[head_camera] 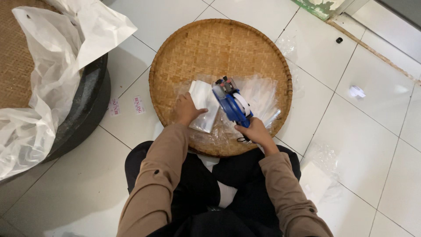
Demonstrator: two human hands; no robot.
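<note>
- Left hand [186,109]: I see it pressed flat, fingers together, on a small white plastic bag [204,105] that lies near the middle of the round woven bamboo tray [206,48].
- Right hand [253,131]: I see it clamped around the grip of a blue handheld label gun [231,103], whose nose points toward the far rim of the tray and sits just beside the white bag.
- Clear plastic bags [261,98]: a loose pile under and to the right of the label gun, spread toward the tray's right rim.
- Tray: it rests on the white tiled floor [372,145], its near rim touching my knees.
- Black round tub [87,105]: on the floor left of the tray, lined with a large white plastic sheet [48,66].
- Two small labels [126,106]: flat on the floor between tub and tray.
- More clear bags [318,169]: on the floor by my right knee.
</note>
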